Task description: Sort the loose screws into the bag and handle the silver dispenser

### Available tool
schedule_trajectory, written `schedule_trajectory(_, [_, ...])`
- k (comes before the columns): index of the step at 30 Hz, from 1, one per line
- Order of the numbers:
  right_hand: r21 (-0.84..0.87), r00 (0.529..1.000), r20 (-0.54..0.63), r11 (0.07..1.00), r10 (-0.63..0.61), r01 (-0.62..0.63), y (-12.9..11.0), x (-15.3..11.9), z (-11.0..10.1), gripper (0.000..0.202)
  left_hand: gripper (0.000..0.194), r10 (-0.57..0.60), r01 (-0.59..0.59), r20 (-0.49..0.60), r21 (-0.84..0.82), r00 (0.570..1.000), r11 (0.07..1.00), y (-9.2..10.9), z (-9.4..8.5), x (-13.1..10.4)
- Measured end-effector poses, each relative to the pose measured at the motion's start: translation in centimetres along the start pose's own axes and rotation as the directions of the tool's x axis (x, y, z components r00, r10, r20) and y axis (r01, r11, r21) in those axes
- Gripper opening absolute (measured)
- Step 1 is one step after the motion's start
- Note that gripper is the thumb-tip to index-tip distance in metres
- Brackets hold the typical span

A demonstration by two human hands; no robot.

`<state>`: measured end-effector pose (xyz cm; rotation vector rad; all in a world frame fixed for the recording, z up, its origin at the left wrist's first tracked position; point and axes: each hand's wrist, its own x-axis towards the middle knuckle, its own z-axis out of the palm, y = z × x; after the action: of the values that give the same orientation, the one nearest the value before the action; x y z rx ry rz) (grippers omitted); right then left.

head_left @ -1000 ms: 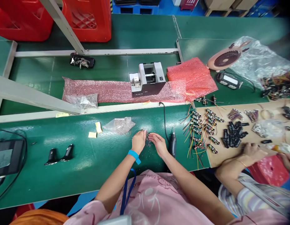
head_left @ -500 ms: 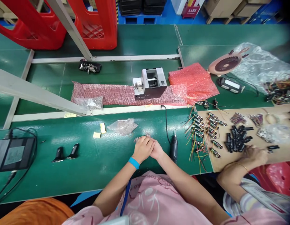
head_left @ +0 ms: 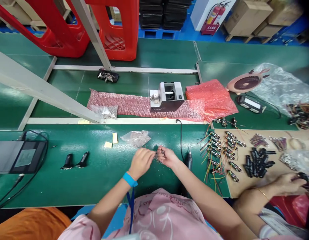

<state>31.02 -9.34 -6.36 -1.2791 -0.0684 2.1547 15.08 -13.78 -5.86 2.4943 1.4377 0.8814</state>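
A small heap of tiny metal pieces, apparently screws [head_left: 158, 160], lies on the green table between my two hands. My left hand [head_left: 141, 162], with a blue wristband, is at the heap's left, its fingers drawn together and tips pointing at it. On the other side my right hand [head_left: 167, 157] has its fingers curled in at the heap's edge. What either hand pinches is too small to make out. Just beyond lies a clear plastic bag of small metal pieces [head_left: 137, 138]. To the right of my right hand is a black electric screwdriver [head_left: 188, 159], partly behind my forearm.
A grey screw feeder machine [head_left: 166, 98] stands on pink bubble wrap [head_left: 132, 104]. Wired circuit parts [head_left: 215, 146] and black casings [head_left: 258, 162] lie at right, near a co-worker's hand [head_left: 285, 183]. Two black car chargers [head_left: 82, 160] and a power unit [head_left: 27, 156] are at left.
My hands, laid together before, have come apart, the left moving left and both now at the heap. The co-worker's hand moved right and holds a black part. The view has shifted.
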Motion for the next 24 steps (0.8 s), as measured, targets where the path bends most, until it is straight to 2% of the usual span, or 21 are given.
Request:
schedule_trajectory(3, [-0.085, 0.998, 0.063, 0.996, 0.025, -0.020, -2.5, -1.3, 3.4, 0.031, 0.025, -0.036, 0.033, 0.019, 0.112, 0.999, 0.993, -3.4, -2.9, 1.6])
schedule_trajectory(5, [-0.149, 0.993, 0.110, 0.989, 0.035, -0.019, -4.1, -1.7, 6.6, 0.032, 0.029, 0.050, -0.072, 0.129, 0.173, 0.990, 0.982, -5.4, -4.3, 2.9])
schedule_trajectory(8, [-0.250, 0.989, 0.142, 0.968, 0.043, -0.006, -5.4, -1.0, 10.9, 0.030, 0.024, 0.210, -0.281, 0.313, 0.206, 0.926, 0.937, -7.3, -5.2, 4.4])
schedule_trajectory(10, [-0.321, 0.993, 0.107, 0.947, 0.042, -0.005, -5.7, 0.2, 12.5, 0.030, 0.022, 0.265, -0.360, 0.373, 0.213, 0.889, 0.908, -7.9, -5.3, 4.9])
schedule_trajectory(12, [-0.391, 0.998, 0.046, 0.920, 0.032, -0.011, -5.6, 1.5, 12.9, 0.028, 0.022, 0.298, -0.412, 0.411, 0.224, 0.862, 0.883, -8.3, -5.2, 5.1])
schedule_trajectory(16, [-0.514, 0.999, -0.049, 0.858, -0.003, -0.023, -4.9, 3.2, 11.9, 0.017, 0.021, 0.331, -0.465, 0.433, 0.252, 0.838, 0.849, -8.8, -5.2, 4.9])
schedule_trajectory(19, [-0.593, 0.995, -0.099, 0.805, -0.034, -0.032, -4.4, 3.3, 11.5, 0.015, 0.016, 0.339, -0.477, 0.419, 0.284, 0.842, 0.832, -9.3, -5.2, 4.7])
schedule_trajectory(24, [-0.665, 0.988, -0.137, 0.746, -0.077, -0.034, -4.1, 2.7, 11.9, 0.012, 0.014, 0.393, -0.522, 0.397, 0.301, 0.830, 0.798, -9.8, -5.0, 4.5])
